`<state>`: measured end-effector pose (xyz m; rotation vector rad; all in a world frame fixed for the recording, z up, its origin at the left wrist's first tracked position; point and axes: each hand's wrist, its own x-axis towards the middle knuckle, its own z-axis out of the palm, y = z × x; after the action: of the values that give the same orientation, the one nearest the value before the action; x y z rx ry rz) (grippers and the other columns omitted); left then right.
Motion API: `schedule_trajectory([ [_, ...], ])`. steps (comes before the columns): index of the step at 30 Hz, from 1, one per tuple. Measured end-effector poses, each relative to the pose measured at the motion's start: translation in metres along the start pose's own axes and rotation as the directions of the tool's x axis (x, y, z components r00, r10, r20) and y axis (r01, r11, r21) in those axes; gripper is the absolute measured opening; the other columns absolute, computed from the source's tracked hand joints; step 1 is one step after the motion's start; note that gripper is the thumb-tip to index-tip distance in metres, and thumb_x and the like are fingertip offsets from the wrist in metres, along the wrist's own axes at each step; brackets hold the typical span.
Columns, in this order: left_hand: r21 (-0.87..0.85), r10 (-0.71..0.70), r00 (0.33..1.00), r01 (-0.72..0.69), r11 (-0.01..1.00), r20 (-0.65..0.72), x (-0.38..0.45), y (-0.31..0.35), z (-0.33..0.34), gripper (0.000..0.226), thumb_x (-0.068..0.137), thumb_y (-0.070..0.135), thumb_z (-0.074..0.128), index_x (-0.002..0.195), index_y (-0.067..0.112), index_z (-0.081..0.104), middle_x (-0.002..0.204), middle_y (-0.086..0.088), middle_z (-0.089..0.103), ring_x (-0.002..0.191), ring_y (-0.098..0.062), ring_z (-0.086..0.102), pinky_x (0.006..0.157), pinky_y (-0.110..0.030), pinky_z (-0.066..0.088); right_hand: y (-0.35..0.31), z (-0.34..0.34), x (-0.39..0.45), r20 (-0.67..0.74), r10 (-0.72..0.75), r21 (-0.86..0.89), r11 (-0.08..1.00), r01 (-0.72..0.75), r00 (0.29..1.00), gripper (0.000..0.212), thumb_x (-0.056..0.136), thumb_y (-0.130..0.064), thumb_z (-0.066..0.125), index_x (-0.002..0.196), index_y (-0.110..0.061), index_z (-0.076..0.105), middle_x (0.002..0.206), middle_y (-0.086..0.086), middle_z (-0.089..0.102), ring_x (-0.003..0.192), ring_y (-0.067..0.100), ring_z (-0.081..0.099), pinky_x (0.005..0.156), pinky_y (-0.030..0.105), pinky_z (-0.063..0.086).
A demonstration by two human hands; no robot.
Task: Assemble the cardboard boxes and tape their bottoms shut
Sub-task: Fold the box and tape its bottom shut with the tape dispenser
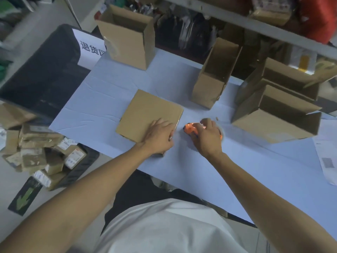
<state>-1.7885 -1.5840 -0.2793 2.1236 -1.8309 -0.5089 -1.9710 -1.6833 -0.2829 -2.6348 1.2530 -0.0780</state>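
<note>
A cardboard box (145, 112) lies bottom-up on the white table (102, 99), its closed bottom facing me. My left hand (160, 136) rests on its near right corner, fingers curled over the edge. Just to the right, my right hand (207, 137) grips an orange tape dispenser (189, 129) with a clear tape roll, held at the table beside the box's right edge. A strip of clear tape seems to run between dispenser and box.
Assembled open boxes stand at the back left (127, 35), back middle (215, 73) and right (277, 114). A black bin (40, 77) with a paper sign sits left of the table. Small parcels (36, 150) pile on the floor at left. Paper sheets (326, 157) lie at far right.
</note>
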Motion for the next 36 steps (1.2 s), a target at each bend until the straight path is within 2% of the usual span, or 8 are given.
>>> schedule_trajectory([
  [4, -0.013, 0.089, 0.996, -0.09, 0.996, -0.03, -0.016, -0.025, -0.018, 0.017, 0.062, 0.007, 0.063, 0.073, 0.015, 0.053, 0.077, 0.004, 0.053, 0.081, -0.021, 0.046, 0.068, -0.032, 0.036, -0.036, -0.008, 0.04, 0.05, -0.434, 0.066, 0.9, 0.431, 0.899, 0.054, 0.08, -0.025, 0.074, 0.131, -0.018, 0.06, 0.148, 0.019, 0.04, 0.134, 0.044, 0.037, 0.1, 0.048, 0.039],
  [6, -0.028, 0.056, 0.995, -0.058, 0.998, -0.083, -0.026, -0.037, -0.026, 0.02, 0.062, -0.001, 0.063, 0.075, 0.011, 0.054, 0.078, 0.0, 0.054, 0.08, -0.023, 0.046, 0.068, -0.03, 0.037, -0.057, -0.001, 0.052, 0.131, -0.509, 0.129, 0.859, 0.495, 0.851, 0.05, 0.078, -0.031, 0.076, 0.125, -0.015, 0.064, 0.149, 0.019, 0.04, 0.138, 0.042, 0.032, 0.106, 0.053, 0.037],
  [10, -0.018, -0.101, 0.976, 0.1, 0.995, -0.194, -0.041, -0.058, -0.028, 0.022, 0.074, 0.021, 0.077, 0.083, 0.01, 0.059, 0.088, -0.004, 0.056, 0.091, -0.027, 0.049, 0.073, -0.023, 0.029, -0.086, 0.017, 0.056, 0.071, -0.406, 0.176, 0.904, 0.39, 0.911, 0.051, 0.074, -0.045, 0.079, 0.11, -0.012, 0.066, 0.138, 0.019, 0.049, 0.131, 0.043, 0.039, 0.095, 0.051, 0.044],
  [14, 0.023, -0.213, 0.949, 0.224, 0.974, -0.232, -0.049, -0.07, -0.02, 0.044, 0.08, 0.059, 0.058, 0.075, 0.016, 0.053, 0.084, 0.003, 0.051, 0.092, -0.021, 0.043, 0.071, -0.03, 0.028, -0.093, 0.028, 0.054, 0.018, -0.382, 0.114, 0.919, 0.378, 0.924, 0.052, 0.08, -0.055, 0.07, 0.113, -0.016, 0.063, 0.141, 0.015, 0.046, 0.133, 0.04, 0.036, 0.084, 0.048, 0.046],
  [17, -0.027, -0.222, 0.933, 0.224, 0.974, -0.285, -0.049, -0.067, -0.016, 0.043, 0.08, 0.054, 0.056, 0.068, 0.013, 0.05, 0.079, -0.001, 0.05, 0.081, -0.024, 0.045, 0.068, -0.028, 0.023, -0.095, 0.033, 0.052, 0.016, -0.369, 0.054, 0.929, 0.367, 0.929, 0.049, 0.083, -0.051, 0.065, 0.115, -0.013, 0.063, 0.144, 0.017, 0.045, 0.135, 0.041, 0.036, 0.087, 0.05, 0.044],
  [23, 0.046, -0.198, 0.944, 0.217, 0.975, -0.265, -0.04, -0.067, -0.02, 0.04, 0.075, 0.042, 0.074, 0.076, 0.006, 0.056, 0.082, -0.01, 0.053, 0.081, -0.029, 0.049, 0.073, -0.034, 0.035, -0.099, 0.034, 0.053, 0.035, -0.343, -0.006, 0.939, 0.344, 0.939, 0.047, 0.085, -0.045, 0.066, 0.115, -0.009, 0.063, 0.146, 0.018, 0.043, 0.138, 0.041, 0.034, 0.091, 0.05, 0.041],
  [27, 0.011, -0.071, 0.955, 0.077, 0.997, -0.289, -0.044, -0.063, -0.021, 0.032, 0.074, 0.024, 0.082, 0.076, 0.007, 0.055, 0.08, -0.006, 0.053, 0.077, -0.027, 0.049, 0.063, -0.032, 0.037, -0.094, 0.033, 0.054, 0.061, -0.368, 0.019, 0.93, 0.367, 0.928, 0.045, 0.081, -0.035, 0.073, 0.116, -0.009, 0.06, 0.146, 0.016, 0.042, 0.138, 0.039, 0.03, 0.091, 0.052, 0.043],
  [36, -0.063, -0.155, 0.866, 0.143, 0.988, -0.475, -0.058, -0.058, 0.003, 0.025, 0.078, 0.013, 0.079, 0.067, 0.006, 0.058, 0.071, -0.005, 0.056, 0.069, -0.029, 0.054, 0.057, -0.034, 0.048, -0.085, 0.043, 0.053, 0.045, -0.359, 0.055, 0.933, 0.356, 0.932, 0.042, 0.087, -0.032, 0.068, 0.124, -0.014, 0.058, 0.154, 0.01, 0.034, 0.144, 0.033, 0.021, 0.094, 0.05, 0.045],
])
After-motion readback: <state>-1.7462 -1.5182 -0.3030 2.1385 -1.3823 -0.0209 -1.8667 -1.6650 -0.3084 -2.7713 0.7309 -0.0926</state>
